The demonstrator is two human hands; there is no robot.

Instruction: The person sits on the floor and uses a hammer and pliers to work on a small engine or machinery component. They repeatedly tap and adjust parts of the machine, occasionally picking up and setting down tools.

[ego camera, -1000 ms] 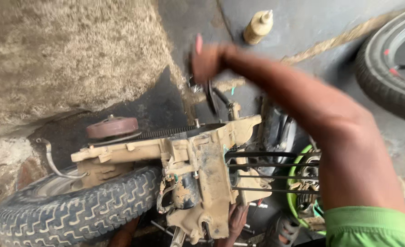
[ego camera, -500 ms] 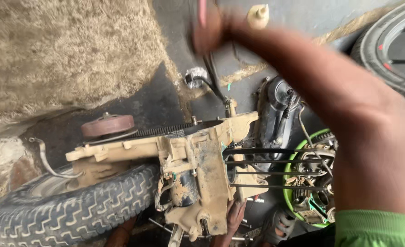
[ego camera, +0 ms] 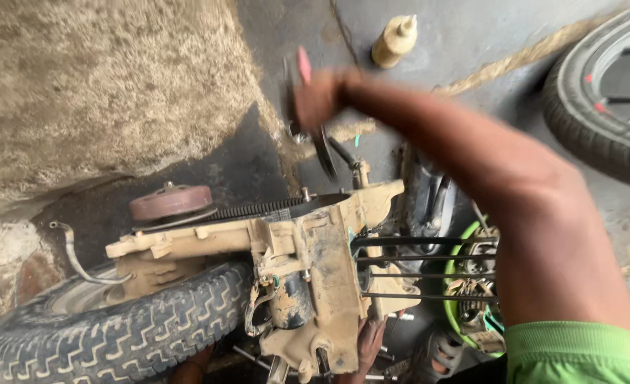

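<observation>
Since half a second ago, the right hand (ego camera: 318, 96) is swinging back down from the top edge of the view, and the camera is pulling back so the arm fills less of the picture. That hand is blurred with motion; its fingers are wrapped tightly around a tool with a pink handle (ego camera: 304, 65), whose dark end is pointing down toward the engine (ego camera: 308, 284). What kind of tool it is cannot be told. The engine, caked in tan mud, is lying on the dark floor (ego camera: 471, 28), with a ribbed belt (ego camera: 254, 210) running along its top edge to a reddish pulley (ego camera: 171, 203). A knobby tyre (ego camera: 123, 334) is sitting just below and left of the engine. The left hand (ego camera: 370, 341) is showing only partly under the engine's lower end, touching it; how far its fingers are closed cannot be told. A small yellowish bottle (ego camera: 394, 41) is standing on the floor beyond the right hand. Another wheel (ego camera: 599, 121) is sitting at the far right.
</observation>
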